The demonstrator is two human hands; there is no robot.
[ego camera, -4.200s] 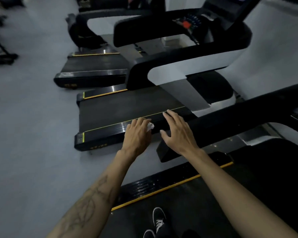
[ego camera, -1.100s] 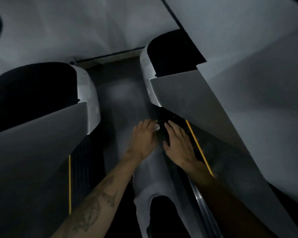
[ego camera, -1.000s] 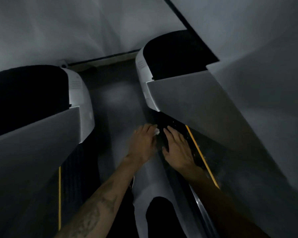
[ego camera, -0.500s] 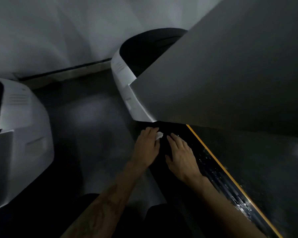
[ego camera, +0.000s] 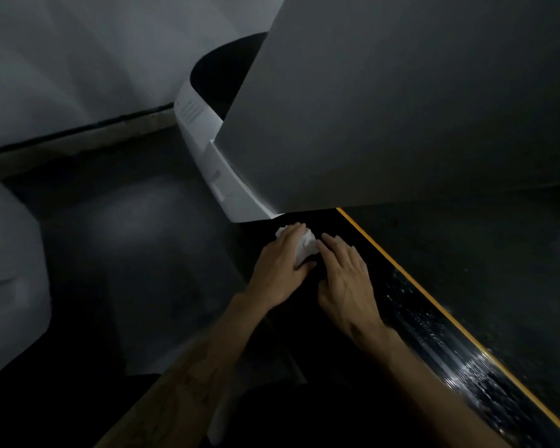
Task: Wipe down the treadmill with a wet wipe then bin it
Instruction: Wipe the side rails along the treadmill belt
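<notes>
Since half a second earlier, both hands have advanced along the rail toward the motor cover, and more of the wipe shows. The treadmill [ego camera: 466, 286] has its long axis running from lower right to upper left, its front end pointing upper left. A grey upright panel [ego camera: 401, 108] overhangs the white motor cover [ego camera: 227, 189]. The glossy black side rail [ego camera: 434, 334], edged by a yellow stripe [ego camera: 401, 273], looks wet. The left hand [ego camera: 280, 270] presses the crumpled white wet wipe [ego camera: 306, 245] onto the rail's front end, fingers bent over it. The right hand [ego camera: 346, 279] lies flat just beside the wipe, fingers straight.
</notes>
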